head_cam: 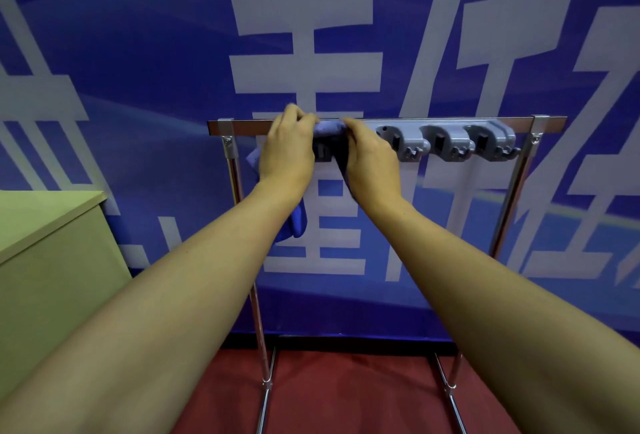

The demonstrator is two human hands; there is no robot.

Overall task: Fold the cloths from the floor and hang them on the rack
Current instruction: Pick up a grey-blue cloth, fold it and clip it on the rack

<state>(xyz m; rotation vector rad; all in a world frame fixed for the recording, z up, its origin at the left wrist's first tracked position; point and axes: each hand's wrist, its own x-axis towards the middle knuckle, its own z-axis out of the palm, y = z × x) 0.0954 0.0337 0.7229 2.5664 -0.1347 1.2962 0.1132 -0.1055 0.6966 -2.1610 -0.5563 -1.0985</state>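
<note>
A blue cloth (330, 129) lies bunched over the top bar of a chrome rack (450, 121), at the leftmost grey clip holder. My left hand (287, 148) grips the cloth from the left, fingers curled over the bar. My right hand (372, 156) pinches the cloth from the right side. Part of the cloth hangs down behind my left wrist, its lower corner (297, 225) showing below. Both hands hide most of the cloth and the clip under it.
Three free grey clip holders (446, 141) sit along the bar to the right. A pale green cabinet (52, 236) stands at the left. A blue banner wall is close behind the rack. Red floor (353, 392) lies between the rack's legs.
</note>
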